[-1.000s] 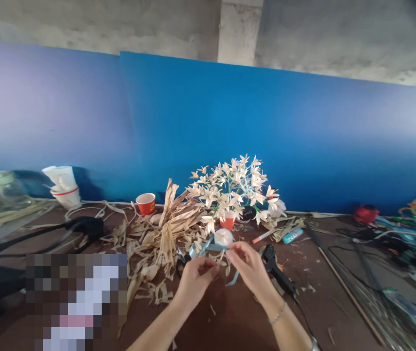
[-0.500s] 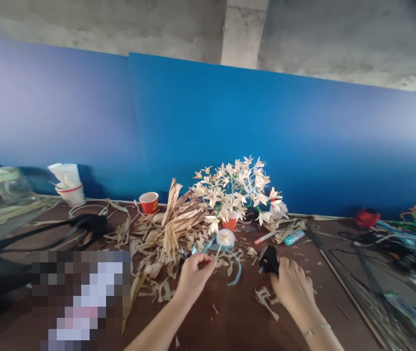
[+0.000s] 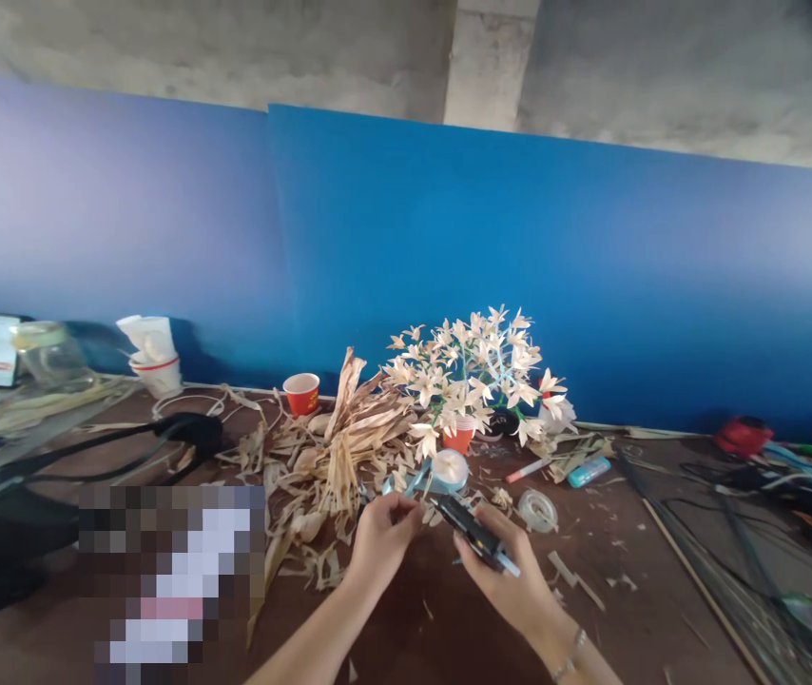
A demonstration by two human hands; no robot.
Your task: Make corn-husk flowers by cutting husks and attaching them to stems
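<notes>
My left hand [image 3: 386, 538] is closed, thumb and forefinger pinching a thin pale strip that is mostly hidden. In my right hand [image 3: 502, 561] sits a black hot glue gun [image 3: 473, 533], its tip pointing toward the left fingers and a pale glue stick poking out of its back end. Just beyond both hands is a round clear dish [image 3: 450, 470] with pale bits in it. Behind that, a bunch of cream husk flowers [image 3: 470, 371] on green stems rises from a red paper cup [image 3: 457, 438]. Dried corn husks [image 3: 359, 438] are heaped to the left.
A clear tape roll [image 3: 538, 511] lies right of the glue gun, near a turquoise packet [image 3: 589, 472] and an orange-white marker [image 3: 527, 470]. Another red cup [image 3: 301, 394] stands at the back. Black straps [image 3: 184, 433] lie left; thin rods [image 3: 691, 571] and cables lie right.
My right hand has lifted the glue gun from the table and brought it left, close to my left hand. The tape roll now shows. My left hand keeps its pinch; the view has shifted slightly.
</notes>
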